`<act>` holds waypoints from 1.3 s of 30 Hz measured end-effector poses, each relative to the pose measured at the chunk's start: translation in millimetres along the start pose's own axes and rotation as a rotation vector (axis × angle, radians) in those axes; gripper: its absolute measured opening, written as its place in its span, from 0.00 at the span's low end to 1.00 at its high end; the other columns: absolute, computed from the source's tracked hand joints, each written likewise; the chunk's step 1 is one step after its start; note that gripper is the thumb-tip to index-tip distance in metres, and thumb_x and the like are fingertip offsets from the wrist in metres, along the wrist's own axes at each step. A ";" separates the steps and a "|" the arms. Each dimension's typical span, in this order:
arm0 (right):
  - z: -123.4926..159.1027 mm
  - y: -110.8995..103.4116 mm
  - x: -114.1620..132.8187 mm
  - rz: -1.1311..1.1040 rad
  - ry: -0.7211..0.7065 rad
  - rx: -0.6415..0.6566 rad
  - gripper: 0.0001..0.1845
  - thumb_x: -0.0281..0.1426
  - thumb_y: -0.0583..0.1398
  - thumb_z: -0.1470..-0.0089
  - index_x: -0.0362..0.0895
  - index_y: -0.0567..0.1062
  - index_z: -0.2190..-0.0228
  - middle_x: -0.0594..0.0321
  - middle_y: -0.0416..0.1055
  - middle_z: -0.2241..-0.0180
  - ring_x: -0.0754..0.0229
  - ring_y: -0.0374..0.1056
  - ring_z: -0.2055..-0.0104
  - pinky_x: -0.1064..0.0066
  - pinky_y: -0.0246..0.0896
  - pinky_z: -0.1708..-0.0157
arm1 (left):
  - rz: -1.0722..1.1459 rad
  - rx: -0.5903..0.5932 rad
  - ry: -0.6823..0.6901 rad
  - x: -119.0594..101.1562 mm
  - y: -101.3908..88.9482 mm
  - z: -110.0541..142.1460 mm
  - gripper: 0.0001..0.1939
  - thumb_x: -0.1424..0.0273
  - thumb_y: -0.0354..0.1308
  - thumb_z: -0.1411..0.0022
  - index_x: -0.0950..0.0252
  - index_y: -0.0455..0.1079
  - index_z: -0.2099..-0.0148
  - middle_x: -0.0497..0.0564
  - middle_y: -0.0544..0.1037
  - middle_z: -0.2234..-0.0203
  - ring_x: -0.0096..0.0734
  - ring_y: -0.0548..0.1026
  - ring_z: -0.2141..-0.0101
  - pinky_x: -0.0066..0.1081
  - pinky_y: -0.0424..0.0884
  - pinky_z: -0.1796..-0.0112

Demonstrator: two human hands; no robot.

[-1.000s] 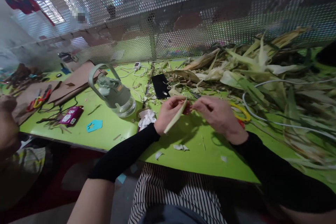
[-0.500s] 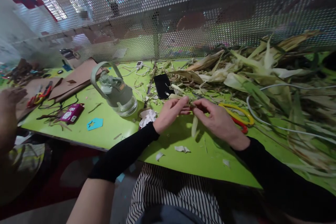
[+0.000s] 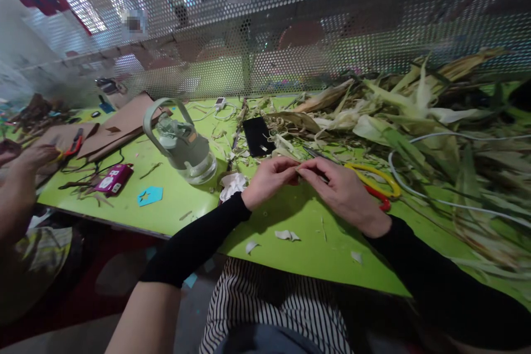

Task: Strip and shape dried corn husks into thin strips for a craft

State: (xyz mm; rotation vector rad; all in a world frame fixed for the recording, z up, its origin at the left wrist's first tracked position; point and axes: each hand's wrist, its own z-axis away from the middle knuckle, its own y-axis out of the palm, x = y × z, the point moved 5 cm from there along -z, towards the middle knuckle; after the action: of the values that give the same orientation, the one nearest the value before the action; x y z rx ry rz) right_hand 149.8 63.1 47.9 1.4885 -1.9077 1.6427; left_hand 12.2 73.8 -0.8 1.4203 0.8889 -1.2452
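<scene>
Above the green table, my left hand (image 3: pixel 271 181) and my right hand (image 3: pixel 340 191) meet with fingertips pinched together. Between them is a thin strip of corn husk (image 3: pixel 297 170), mostly hidden by the fingers. A pale husk piece (image 3: pixel 287 146) shows just behind my left fingers; I cannot tell whether it joins the held strip. Scissors with yellow and red handles (image 3: pixel 379 180) lie beside my right hand, their blades partly behind it. Beyond my left hand lies a black phone-like slab (image 3: pixel 257 135).
A heap of corn husks (image 3: pixel 415 105) covers the right side, crossed by a white cable (image 3: pixel 440 191). A green bottle (image 3: pixel 180 146), crumpled tissue (image 3: pixel 233 185), purple box (image 3: pixel 114 178) and blue paper piece (image 3: pixel 150 196) are to the left. A co-worker's hand (image 3: pixel 39 156) is near red-handled scissors (image 3: pixel 74 145).
The husk strip that hung below my fingers no longer hangs there. My hands have drawn closer together. The co-worker's hand at the left has moved toward the red-handled scissors.
</scene>
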 end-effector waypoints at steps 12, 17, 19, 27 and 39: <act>-3.0 -15.4 -10.2 -0.028 0.065 -0.147 0.09 0.39 0.62 0.43 0.48 0.74 0.64 0.60 0.76 0.69 0.56 0.70 0.69 0.62 0.66 0.67 | 0.078 0.071 -0.003 1.3 -1.9 -5.3 0.21 0.57 0.72 0.51 0.69 0.74 0.64 0.49 0.79 0.70 0.25 0.77 0.69 0.36 0.72 0.56; -4.5 -18.0 -19.7 -0.040 0.058 -0.132 0.14 0.44 0.62 0.42 0.47 0.75 0.63 0.61 0.75 0.70 0.58 0.68 0.72 0.65 0.63 0.71 | 0.106 0.068 -0.022 1.5 -1.4 -4.8 0.21 0.58 0.72 0.50 0.69 0.72 0.64 0.49 0.79 0.72 0.24 0.77 0.70 0.34 0.73 0.59; -6.2 -17.6 -23.4 0.027 0.039 -0.101 0.16 0.46 0.62 0.41 0.46 0.77 0.61 0.61 0.74 0.71 0.58 0.67 0.74 0.65 0.61 0.73 | 0.115 0.047 -0.008 -0.5 -2.4 -4.1 0.21 0.58 0.71 0.50 0.69 0.72 0.64 0.48 0.79 0.73 0.24 0.77 0.71 0.33 0.72 0.60; -9.3 -16.6 -16.2 0.266 -0.185 -0.123 0.14 0.41 0.58 0.38 0.48 0.75 0.71 0.58 0.76 0.70 0.51 0.71 0.67 0.58 0.65 0.63 | -0.169 -0.048 0.064 -6.1 -6.9 -1.8 0.08 0.68 0.64 0.40 0.69 0.74 0.64 0.47 0.77 0.75 0.20 0.70 0.74 0.27 0.65 0.66; -0.5 -9.6 -6.4 0.418 -0.388 -0.152 0.09 0.34 0.57 0.36 0.46 0.77 0.60 0.55 0.76 0.65 0.50 0.72 0.63 0.59 0.66 0.63 | 0.346 -0.093 -0.161 -4.7 -0.8 1.2 0.08 0.69 0.57 0.36 0.69 0.73 0.61 0.53 0.81 0.70 0.26 0.77 0.69 0.32 0.72 0.56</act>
State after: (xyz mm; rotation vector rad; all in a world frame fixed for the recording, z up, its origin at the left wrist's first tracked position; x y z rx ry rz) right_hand 160.0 68.3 49.4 1.5053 -2.6395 1.3795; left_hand 10.2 73.3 3.7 1.3137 0.5560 -1.0249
